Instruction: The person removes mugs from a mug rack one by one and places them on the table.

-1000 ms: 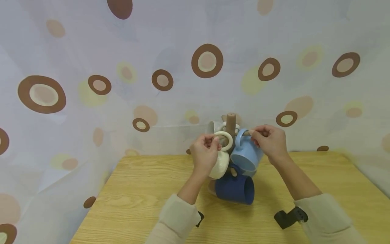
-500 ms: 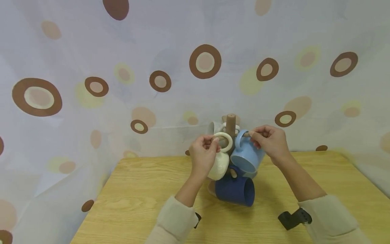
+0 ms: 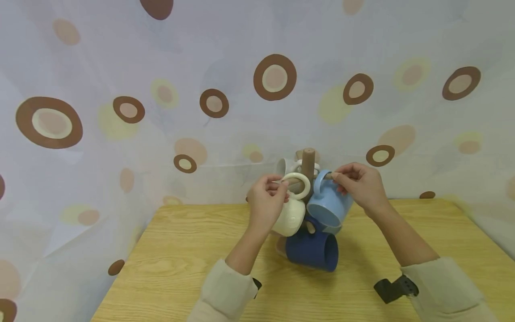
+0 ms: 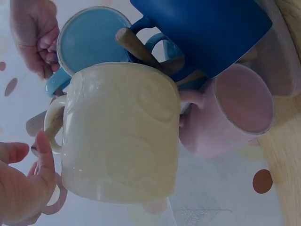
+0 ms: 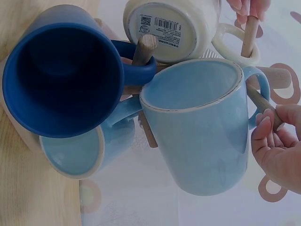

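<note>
On the wood-grain bench (image 3: 185,255), before a circle-patterned backdrop (image 3: 233,36), stands a mug tree (image 3: 308,161). The left hand (image 3: 266,201) pinches the peg (image 5: 249,37) bearing the cream mug (image 3: 291,219), the right hand (image 3: 364,185) a second peg (image 5: 260,100) bearing the light-blue mug (image 3: 331,203); behind, half hidden, seemingly a white mug (image 3: 283,166).

A barcode label (image 5: 159,31) (illegible) marks the cream mug (image 4: 122,134).

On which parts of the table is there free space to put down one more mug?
The table is bare from the left forearm to the left edge and from the right forearm to the right edge. Around the rack, hanging mugs, the left hand and right hand crowd together.
</note>
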`<state>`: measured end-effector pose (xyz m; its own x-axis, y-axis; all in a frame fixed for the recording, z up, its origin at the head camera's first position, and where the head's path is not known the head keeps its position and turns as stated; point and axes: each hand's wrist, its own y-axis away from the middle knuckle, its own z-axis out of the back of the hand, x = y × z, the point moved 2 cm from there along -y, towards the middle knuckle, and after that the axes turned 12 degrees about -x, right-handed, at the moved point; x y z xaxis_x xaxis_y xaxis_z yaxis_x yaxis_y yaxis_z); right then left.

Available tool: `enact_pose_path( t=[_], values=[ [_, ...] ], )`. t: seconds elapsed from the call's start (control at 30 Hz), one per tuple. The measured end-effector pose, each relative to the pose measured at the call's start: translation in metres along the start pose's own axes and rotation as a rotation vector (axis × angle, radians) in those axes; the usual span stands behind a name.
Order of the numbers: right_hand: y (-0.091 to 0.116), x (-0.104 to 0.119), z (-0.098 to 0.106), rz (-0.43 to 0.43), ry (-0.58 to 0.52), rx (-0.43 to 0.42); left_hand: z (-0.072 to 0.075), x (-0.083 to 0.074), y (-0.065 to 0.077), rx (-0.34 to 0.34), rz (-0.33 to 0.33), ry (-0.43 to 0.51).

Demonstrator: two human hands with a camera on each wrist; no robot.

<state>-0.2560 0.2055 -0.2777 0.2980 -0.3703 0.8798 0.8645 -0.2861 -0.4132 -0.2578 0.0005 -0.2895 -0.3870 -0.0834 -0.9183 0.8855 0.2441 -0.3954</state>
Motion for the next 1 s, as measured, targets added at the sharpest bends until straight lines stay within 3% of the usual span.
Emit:
enact_pose_path(
  t=[0.07,0.3,0.4,0.53,0.63,0.77,1.0],
  values=[
    [0.0,0.0,0.0,0.0,0.006,-0.004,0.003,0.002,0.003,-0.059,-0.014,0.027],
    [0.0,-0.001,-0.001,0.025,0.009,-0.008,0.015,0.01,0.022,-0.37,-0.182,0.114],
    [0.001,-0.002,-0.001,0.028,0.013,-0.01,0.019,0.012,0.035,-0.494,-0.193,0.121],
    [0.001,-0.002,-0.001,0.037,0.004,-0.021,0.022,0.016,0.05,-0.574,-0.062,0.174],
    [0.0,-0.002,0.0,0.033,-0.008,-0.026,0.02,0.02,0.058,-0.553,0.082,0.235],
    [0.001,-0.003,0.001,0.025,-0.01,-0.028,0.014,0.027,0.067,-0.518,0.214,0.264],
    [0.002,-0.006,-0.002,0.01,-0.014,-0.02,0.004,0.037,0.077,-0.495,0.327,0.269]
  ],
)
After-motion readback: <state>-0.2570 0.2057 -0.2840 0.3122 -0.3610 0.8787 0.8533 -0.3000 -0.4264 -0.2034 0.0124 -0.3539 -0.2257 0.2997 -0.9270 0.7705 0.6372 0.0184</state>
